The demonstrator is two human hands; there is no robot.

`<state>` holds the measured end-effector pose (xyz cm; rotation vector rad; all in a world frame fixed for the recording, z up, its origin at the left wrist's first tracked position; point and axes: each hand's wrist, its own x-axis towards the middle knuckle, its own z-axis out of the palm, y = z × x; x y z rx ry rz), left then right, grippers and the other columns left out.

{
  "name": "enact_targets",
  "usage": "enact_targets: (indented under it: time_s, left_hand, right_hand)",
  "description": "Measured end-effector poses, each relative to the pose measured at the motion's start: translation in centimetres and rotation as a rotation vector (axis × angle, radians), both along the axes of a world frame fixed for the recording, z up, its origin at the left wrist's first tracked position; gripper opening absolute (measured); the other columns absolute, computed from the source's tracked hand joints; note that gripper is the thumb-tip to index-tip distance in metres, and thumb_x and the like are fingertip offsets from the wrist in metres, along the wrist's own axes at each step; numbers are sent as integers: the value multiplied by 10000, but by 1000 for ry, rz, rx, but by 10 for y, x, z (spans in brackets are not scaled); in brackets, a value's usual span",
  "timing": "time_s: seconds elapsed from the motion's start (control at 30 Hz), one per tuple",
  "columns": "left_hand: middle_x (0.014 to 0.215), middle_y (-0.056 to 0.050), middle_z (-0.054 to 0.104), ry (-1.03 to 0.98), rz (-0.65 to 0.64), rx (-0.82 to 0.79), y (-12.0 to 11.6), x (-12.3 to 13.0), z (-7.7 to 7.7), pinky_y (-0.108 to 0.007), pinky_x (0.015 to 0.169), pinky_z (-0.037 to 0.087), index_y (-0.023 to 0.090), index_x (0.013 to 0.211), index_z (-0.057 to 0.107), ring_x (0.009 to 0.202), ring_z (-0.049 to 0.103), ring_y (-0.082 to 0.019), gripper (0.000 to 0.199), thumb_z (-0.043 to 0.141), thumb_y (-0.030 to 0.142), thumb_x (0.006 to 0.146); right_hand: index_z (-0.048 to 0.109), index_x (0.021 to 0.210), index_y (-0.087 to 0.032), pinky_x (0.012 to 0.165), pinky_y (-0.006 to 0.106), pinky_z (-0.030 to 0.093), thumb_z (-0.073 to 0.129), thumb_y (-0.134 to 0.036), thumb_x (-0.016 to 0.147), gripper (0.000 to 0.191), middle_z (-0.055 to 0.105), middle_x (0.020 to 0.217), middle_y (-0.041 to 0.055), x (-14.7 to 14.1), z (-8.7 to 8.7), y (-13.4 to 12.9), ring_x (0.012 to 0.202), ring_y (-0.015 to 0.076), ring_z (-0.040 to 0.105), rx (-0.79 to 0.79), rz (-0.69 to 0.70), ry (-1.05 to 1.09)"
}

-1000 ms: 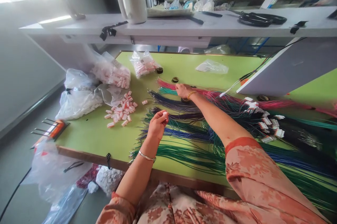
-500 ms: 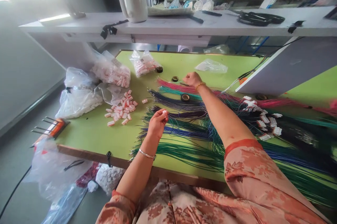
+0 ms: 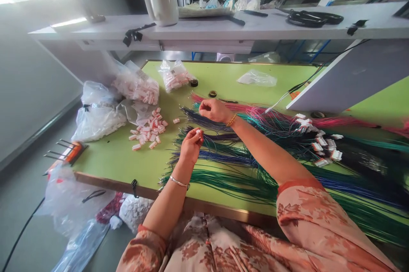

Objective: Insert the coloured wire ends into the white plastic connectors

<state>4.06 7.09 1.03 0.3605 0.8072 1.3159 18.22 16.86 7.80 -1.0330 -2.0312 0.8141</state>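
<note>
The connector (image 3: 198, 131) sits above the desk (image 3: 111, 159) in the left hand (image 3: 191, 147), its fingers pinching it at the tips. It looks light and stiff, probably moulded plastic, and being so small it could easily twist or slip; its sides seem the surest hold. The right hand (image 3: 216, 111) hangs just over the dark wires (image 3: 209, 122), fingers curled inward; whether they grip a wire, I cannot tell. The wires look thin, limp and prone to tangle, probably best taken close to their ends, whose small tips may bend.
</note>
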Motion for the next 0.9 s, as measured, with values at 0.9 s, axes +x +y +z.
enact_targets:
  time_s: [0.9]
  left_hand:
    - [735, 23, 634, 43, -3, 57, -6, 10, 2, -200, 653, 444, 155, 848, 664, 624, 554, -51, 272, 825, 140, 629]
  right_hand:
    - [609, 703, -156, 476, 196, 319, 607, -274, 707, 118, 580, 589, -15, 12, -50, -66, 502, 77, 423, -75, -126, 77]
